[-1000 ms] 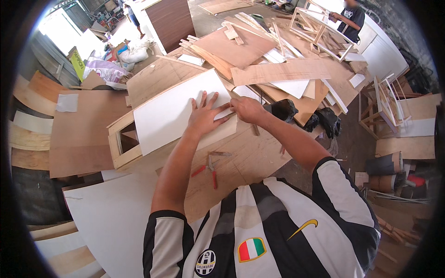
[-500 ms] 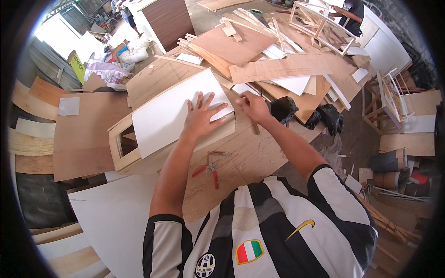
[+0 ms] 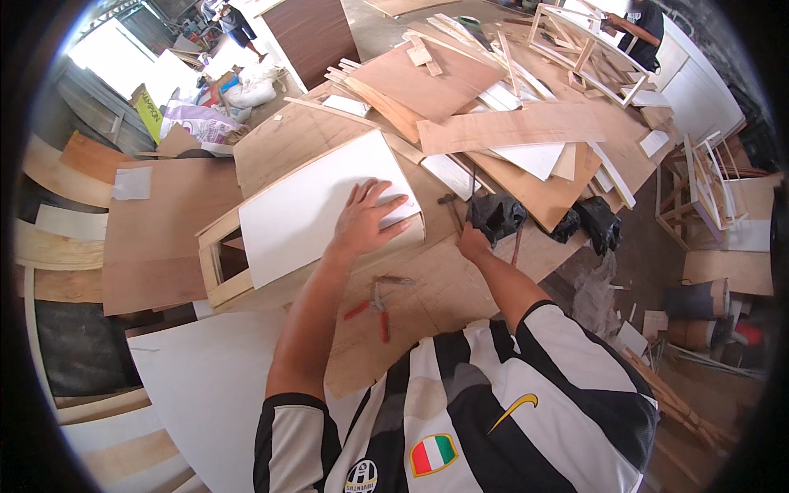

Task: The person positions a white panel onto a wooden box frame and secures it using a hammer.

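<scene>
My left hand lies with its fingers spread on a white panel, which covers a long wooden frame resting on the plywood table. My right hand is at the near edge of a crumpled black plastic bag; the bag hides its fingers. Just left of that hand lies what looks like a hammer, its handle pointing toward me. Nearer my body, pincers with red handles rest open on the table.
Plywood sheets and wood strips are heaped on the table's far side. At the far right, a person stands beside a wooden frame; another person stands far left. A large white sheet lies at near left.
My right hand has moved from beside the panel's right end to the black bag, nearer me. The hammer now shows uncovered. My left hand stays on the panel, its fingers closer together.
</scene>
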### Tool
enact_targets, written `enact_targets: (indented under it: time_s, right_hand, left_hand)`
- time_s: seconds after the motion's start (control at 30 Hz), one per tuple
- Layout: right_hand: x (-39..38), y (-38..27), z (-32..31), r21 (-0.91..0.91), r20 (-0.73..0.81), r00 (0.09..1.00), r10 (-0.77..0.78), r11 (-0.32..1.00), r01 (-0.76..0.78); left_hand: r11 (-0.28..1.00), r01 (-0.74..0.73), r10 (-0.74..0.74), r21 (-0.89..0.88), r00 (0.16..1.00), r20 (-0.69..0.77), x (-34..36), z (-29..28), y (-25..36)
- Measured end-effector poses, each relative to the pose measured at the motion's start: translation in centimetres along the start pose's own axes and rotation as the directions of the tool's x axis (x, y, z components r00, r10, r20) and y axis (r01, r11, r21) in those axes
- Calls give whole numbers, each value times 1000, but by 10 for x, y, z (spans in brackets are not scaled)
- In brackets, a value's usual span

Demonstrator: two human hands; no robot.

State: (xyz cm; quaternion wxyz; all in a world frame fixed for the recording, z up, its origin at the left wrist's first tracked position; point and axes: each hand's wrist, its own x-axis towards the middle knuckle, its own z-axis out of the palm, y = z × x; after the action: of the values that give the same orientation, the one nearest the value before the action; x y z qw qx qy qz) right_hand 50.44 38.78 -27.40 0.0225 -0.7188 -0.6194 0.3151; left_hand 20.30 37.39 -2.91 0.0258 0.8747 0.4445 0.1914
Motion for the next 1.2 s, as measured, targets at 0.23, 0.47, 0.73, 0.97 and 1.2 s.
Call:
enact_targets:
  time_s: [0.23, 0.47, 0.73, 0.97, 1.2]
  right_hand:
    - [-6, -2, -8, -73, 61, 995, 84, 994, -79]
    - [11, 12, -7, 365, 289, 946, 147, 897, -251]
    - [-21, 19, -23, 553, 13, 990, 143, 823, -126]
    - [-100, -14, -87, 689, -249, 967, -59, 690, 220]
    - [-166, -57, -135, 462, -430, 860, -277, 751, 472]
  left_hand:
    - [997, 0, -16, -79, 979, -203, 16, 12, 14]
    - [996, 88, -84, 3, 951, -299, 18, 25, 15]
    - [991, 133, -130, -11, 947, -294, 15, 29, 12]
    - [981, 168, -185, -93, 958, -221, 13, 35, 12]
    - [943, 237, -256, -232, 965, -54, 16, 31, 6]
